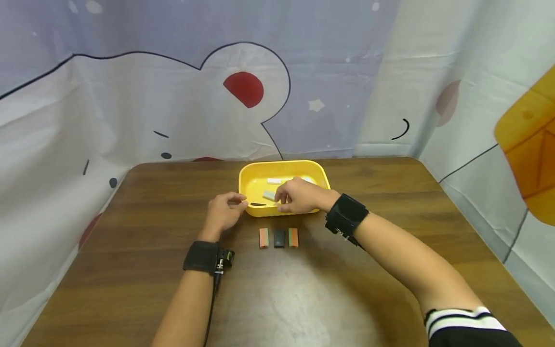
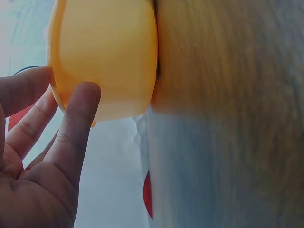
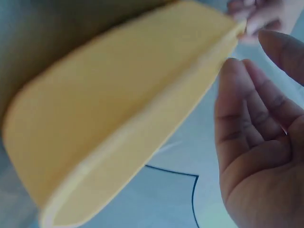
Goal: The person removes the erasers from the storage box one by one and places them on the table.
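A yellow tray [image 1: 282, 164] stands at the middle of the brown table, with a white block [image 1: 274, 181], a pale block [image 1: 269, 194] and a black block [image 1: 257, 204] inside. My left hand [image 1: 241, 203] sits at the tray's front left corner. In the left wrist view its thumb [image 2: 78, 109] lies straight against the tray's outer wall [image 2: 109, 47]. My right hand [image 1: 282, 201] hangs over the front rim, fingers bent down toward the pale block. In the right wrist view its palm [image 3: 251, 142] is bare beside the tray [image 3: 109, 104].
Three small blocks lie in a row on the table in front of the tray: an orange-green one [image 1: 263, 237], a black one [image 1: 279, 237] and another orange-green one [image 1: 293, 237]. A printed cloth backdrop hangs behind and beside the table.
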